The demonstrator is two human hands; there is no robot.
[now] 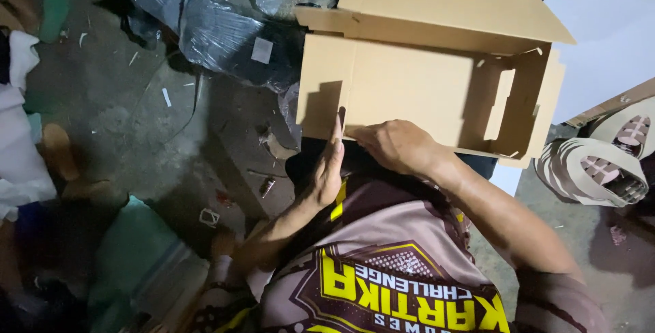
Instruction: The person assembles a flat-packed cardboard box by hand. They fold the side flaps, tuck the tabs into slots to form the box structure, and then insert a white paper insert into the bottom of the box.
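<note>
A person is sitting over a concrete floor (109,108) and working with an open brown cardboard box (416,94), which is lying on its side in front of them with its opening turned toward the camera and its flaps spread above and to the right. The left hand (327,166) is standing edge-on, fingers straight and pressed flat against the near left edge of the box's lower panel, not curled round anything. The right hand (396,145) is lying palm down just beside it, its fingers bending over the same lower edge of the box and pinching the cardboard there (how firmly they are closing on it cannot be told from above). The two hands are sitting close together, nearly touching, at the box's front lip. Behind the box, at upper left, crumpled clear plastic wrapping (218,26) is piling up on the floor. At the far right, a stack of flat cut cardboard shapes (593,169) is resting on the ground, well apart from the hands. Small scraps of paper are littering the floor to the left, and a patterned brown and yellow shirt (396,271) is filling the bottom of the view.
</note>
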